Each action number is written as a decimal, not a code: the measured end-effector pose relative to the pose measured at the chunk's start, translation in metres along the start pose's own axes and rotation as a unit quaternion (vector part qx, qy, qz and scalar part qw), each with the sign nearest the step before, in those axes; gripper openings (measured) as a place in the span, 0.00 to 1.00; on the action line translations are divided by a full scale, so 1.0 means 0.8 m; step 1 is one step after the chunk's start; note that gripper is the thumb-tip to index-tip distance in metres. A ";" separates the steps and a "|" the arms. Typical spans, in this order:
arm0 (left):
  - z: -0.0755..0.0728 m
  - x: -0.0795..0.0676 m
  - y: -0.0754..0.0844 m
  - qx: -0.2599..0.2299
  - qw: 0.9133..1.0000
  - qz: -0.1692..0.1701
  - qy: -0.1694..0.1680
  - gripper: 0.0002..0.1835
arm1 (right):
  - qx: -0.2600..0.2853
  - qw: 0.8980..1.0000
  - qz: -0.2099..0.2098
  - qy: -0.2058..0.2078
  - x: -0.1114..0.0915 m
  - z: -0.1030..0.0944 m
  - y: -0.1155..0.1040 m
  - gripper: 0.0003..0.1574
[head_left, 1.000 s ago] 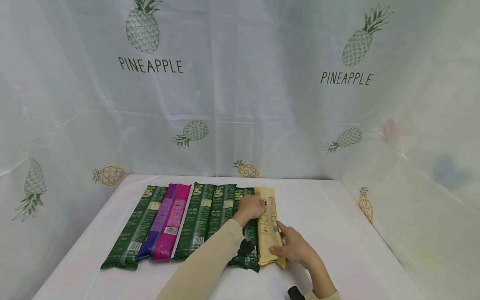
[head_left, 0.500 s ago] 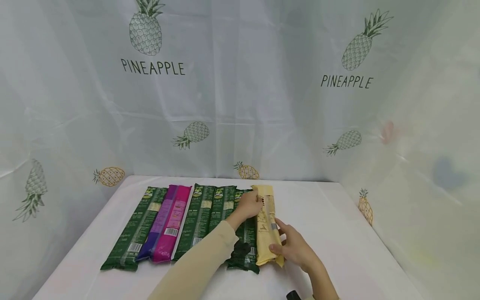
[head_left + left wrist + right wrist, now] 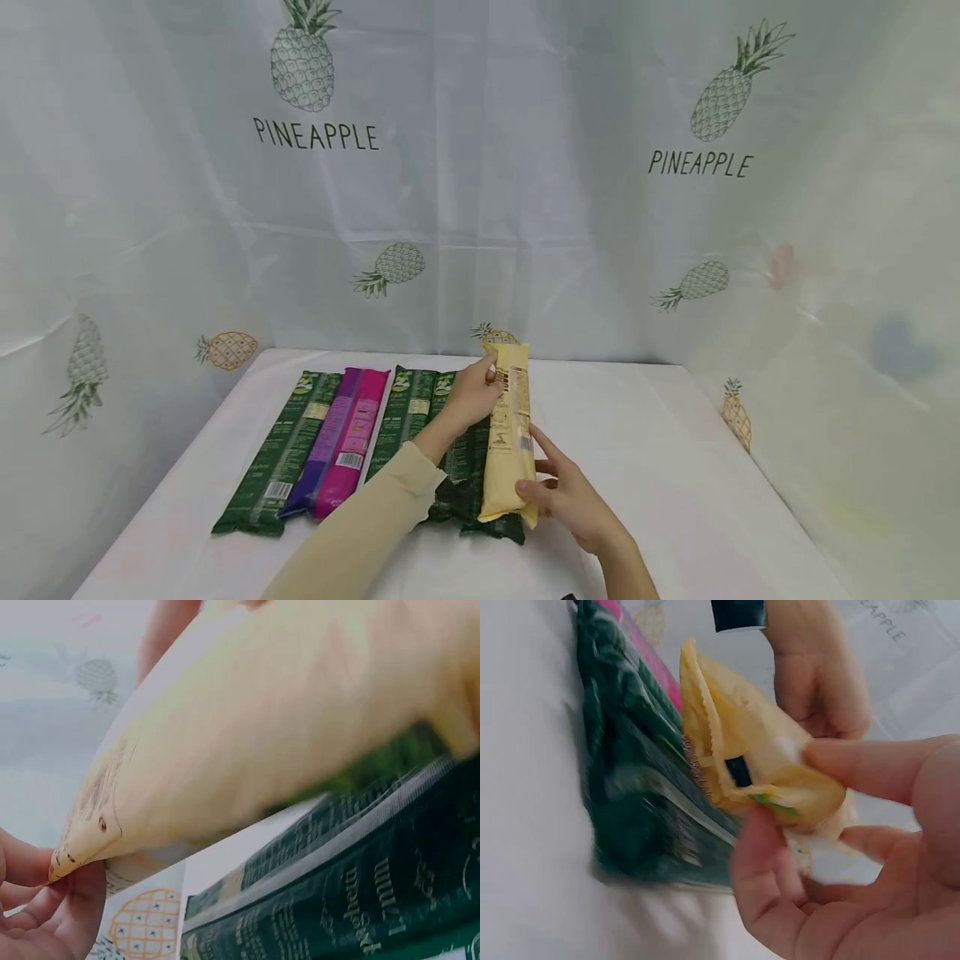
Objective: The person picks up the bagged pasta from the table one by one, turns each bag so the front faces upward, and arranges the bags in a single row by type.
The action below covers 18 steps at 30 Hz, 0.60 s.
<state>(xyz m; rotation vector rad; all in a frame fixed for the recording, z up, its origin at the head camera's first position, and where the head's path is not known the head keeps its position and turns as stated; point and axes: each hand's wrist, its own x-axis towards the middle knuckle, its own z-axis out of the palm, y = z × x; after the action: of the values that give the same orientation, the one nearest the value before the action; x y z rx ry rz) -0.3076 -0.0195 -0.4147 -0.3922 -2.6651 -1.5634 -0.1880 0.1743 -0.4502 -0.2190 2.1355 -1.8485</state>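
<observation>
A long yellow packet (image 3: 510,433) is raised off the table and tilted, its far end higher, over a green spaghetti packet (image 3: 504,528) that it partly hides. My left hand (image 3: 474,392) pinches the packet's far left edge; the left wrist view shows thumb and fingers (image 3: 79,900) closed on its corner. Near the other end, my right hand (image 3: 573,500) grips the right side, thumb on top. In the right wrist view its fingers (image 3: 761,855) hold the crimped end of the yellow packet (image 3: 742,727).
To the left lie more green spaghetti packets (image 3: 281,458) and a purple and pink packet (image 3: 348,442), side by side on the white table (image 3: 637,450). My left forearm (image 3: 360,517) crosses in front of some. A pineapple-printed curtain (image 3: 525,167) hangs behind.
Both hands have lifted the yellow packet off the table and moved it left, over the nearest green packet. The left hand now pinches its far edge. The other packets stay in place.
</observation>
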 end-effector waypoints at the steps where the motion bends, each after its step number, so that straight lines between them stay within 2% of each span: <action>1: -0.003 -0.001 0.000 -0.008 1.000 -0.003 0.002 0.33 | 0.017 1.000 0.003 -0.006 0.001 0.002 0.001 0.59; 8: -0.021 -0.007 0.000 -0.085 0.996 -0.013 0.017 0.35 | 0.124 0.992 0.003 -0.030 0.002 0.015 0.004 0.59; 11: -0.025 -0.009 0.003 -0.093 0.996 -0.003 0.018 0.35 | 0.160 0.986 -0.011 -0.040 0.000 0.019 0.001 0.60; 14: -0.029 -0.013 0.007 -0.085 0.996 0.001 0.017 0.34 | 0.159 0.986 -0.028 -0.029 0.000 0.026 -0.001 0.61; 18: -0.031 -0.015 0.009 -0.054 0.998 0.010 0.017 0.35 | 0.143 0.989 -0.038 0.011 -0.001 0.037 -0.002 0.62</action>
<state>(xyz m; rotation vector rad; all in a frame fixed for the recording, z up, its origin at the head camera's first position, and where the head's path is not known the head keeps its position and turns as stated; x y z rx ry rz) -0.2966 -0.0398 -0.3978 -0.3901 -2.5521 -1.6975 -0.1775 0.1468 -0.4524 -0.2180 1.8683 -2.1821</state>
